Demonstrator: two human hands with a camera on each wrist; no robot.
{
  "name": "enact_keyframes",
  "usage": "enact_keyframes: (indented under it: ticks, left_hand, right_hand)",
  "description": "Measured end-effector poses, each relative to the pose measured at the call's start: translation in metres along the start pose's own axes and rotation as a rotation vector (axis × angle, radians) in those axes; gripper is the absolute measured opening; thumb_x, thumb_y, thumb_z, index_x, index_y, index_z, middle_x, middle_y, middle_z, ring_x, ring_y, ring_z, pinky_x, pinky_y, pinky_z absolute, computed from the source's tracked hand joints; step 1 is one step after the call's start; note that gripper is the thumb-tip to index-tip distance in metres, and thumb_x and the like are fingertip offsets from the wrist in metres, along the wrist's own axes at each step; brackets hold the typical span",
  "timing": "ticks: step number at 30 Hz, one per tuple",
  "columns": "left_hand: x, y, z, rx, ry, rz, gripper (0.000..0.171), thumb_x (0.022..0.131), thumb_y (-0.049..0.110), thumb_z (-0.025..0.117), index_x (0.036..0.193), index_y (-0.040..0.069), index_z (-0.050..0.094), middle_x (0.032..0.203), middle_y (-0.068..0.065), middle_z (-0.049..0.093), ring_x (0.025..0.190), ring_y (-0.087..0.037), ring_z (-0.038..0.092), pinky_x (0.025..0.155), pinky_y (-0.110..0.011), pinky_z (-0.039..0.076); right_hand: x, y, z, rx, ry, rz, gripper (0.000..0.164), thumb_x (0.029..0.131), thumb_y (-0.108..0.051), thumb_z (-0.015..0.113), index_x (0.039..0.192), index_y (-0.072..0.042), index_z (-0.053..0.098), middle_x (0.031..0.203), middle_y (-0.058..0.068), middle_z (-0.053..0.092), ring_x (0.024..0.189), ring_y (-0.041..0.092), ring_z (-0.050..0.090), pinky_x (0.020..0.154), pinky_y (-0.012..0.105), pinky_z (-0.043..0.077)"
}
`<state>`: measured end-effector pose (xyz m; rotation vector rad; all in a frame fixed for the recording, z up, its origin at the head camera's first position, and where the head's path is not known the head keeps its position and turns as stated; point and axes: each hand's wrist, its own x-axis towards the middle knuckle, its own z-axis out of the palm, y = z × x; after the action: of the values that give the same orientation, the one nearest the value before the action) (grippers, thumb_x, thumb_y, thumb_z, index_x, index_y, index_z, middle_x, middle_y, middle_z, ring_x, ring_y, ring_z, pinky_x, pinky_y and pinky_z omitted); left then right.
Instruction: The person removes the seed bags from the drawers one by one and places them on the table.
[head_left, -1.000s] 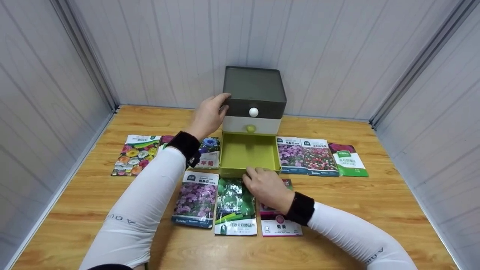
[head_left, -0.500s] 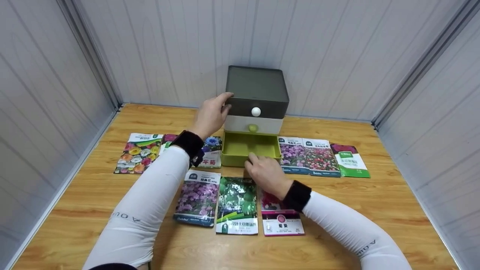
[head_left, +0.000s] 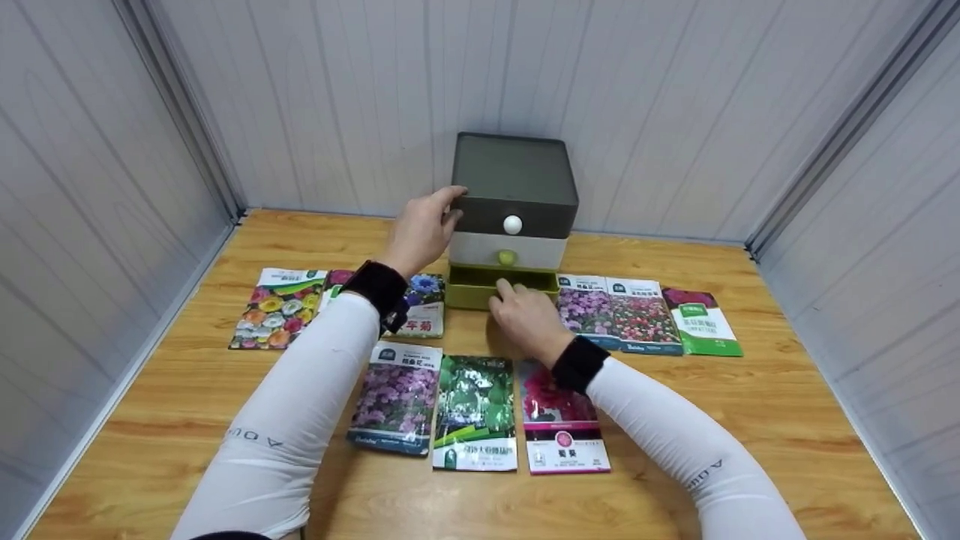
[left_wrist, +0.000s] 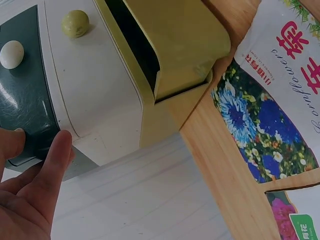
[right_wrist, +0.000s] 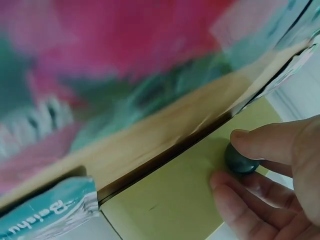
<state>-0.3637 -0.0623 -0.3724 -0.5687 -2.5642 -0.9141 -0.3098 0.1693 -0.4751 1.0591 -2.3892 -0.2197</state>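
A small three-drawer box stands at the back, with a dark top drawer (head_left: pixel 480 217), a white middle drawer (head_left: pixel 469 248) and a yellow-green bottom drawer (head_left: pixel 466 297) that is partly pulled out. My left hand (head_left: pixel 421 232) presses its straight fingers against the left front corner of the dark drawer. With thumb and fingers, my right hand (head_left: pixel 529 319) pinches the dark round knob (right_wrist: pixel 240 159) on the bottom drawer's front. Inside that drawer only a narrow dark strip shows. In the left wrist view, a white knob (left_wrist: pixel 11 54) and a green knob (left_wrist: pixel 75 24) sit on the upper drawers.
Seed packets lie flat in front: purple flowers (head_left: pixel 396 401), green plants (head_left: pixel 475 412), and a pink one (head_left: pixel 562 420). More packets flank the box, including a cornflower packet (left_wrist: pixel 270 125) at left and a green-white packet (head_left: pixel 701 322) at right. A wall (head_left: pixel 360 112) rises behind.
My right hand has moved away from me, and the bottom drawer has slid further into the box. My left hand has stayed at the box's corner.
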Motion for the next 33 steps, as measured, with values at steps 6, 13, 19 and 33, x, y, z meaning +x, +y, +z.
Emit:
enact_keyframes:
  ticks: [6,13,19,33]
  left_hand:
    - [0.000,0.002,-0.005,0.010,-0.009,0.005,0.040,0.116,0.016,0.063,0.154,0.009,0.065,0.136,-0.018,0.076,0.111,-0.034,0.077,0.091,-0.046,0.062]
    - [0.001,0.001,0.000,0.003,-0.003,0.011,0.039,0.115,0.016,0.063,0.154,0.008,0.065,0.135,-0.018,0.076,0.113,-0.033,0.076,0.094,-0.045,0.062]
    - [0.000,0.003,-0.001,0.002,0.000,0.008,0.039,0.115,0.015,0.064,0.153,0.008,0.065,0.137,-0.018,0.076,0.116,-0.034,0.076,0.096,-0.046,0.062]
    - [0.000,0.006,0.000,0.035,0.013,0.007,0.038,0.114,0.014,0.065,0.152,0.007,0.066,0.134,-0.019,0.077,0.112,-0.035,0.077,0.094,-0.048,0.062]
  right_hand:
    - [0.011,0.006,0.003,-0.009,-0.057,0.016,0.016,0.094,0.010,0.071,0.107,0.002,0.077,0.113,0.019,0.066,0.080,0.030,0.070,0.063,0.042,0.065]
    - [0.015,0.009,0.010,-0.043,-0.043,0.057,0.015,0.099,0.005,0.064,0.105,0.002,0.077,0.107,0.018,0.067,0.079,0.029,0.072,0.061,0.044,0.064]
    - [0.017,0.009,0.013,-0.104,-0.036,0.073,0.010,0.092,-0.008,0.070,0.094,0.001,0.074,0.098,0.016,0.066,0.069,0.027,0.069,0.052,0.045,0.061]
    - [0.019,0.009,0.019,-0.188,0.036,0.055,0.008,0.093,-0.007,0.068,0.089,-0.002,0.072,0.091,0.013,0.065,0.068,0.026,0.066,0.049,0.042,0.057]
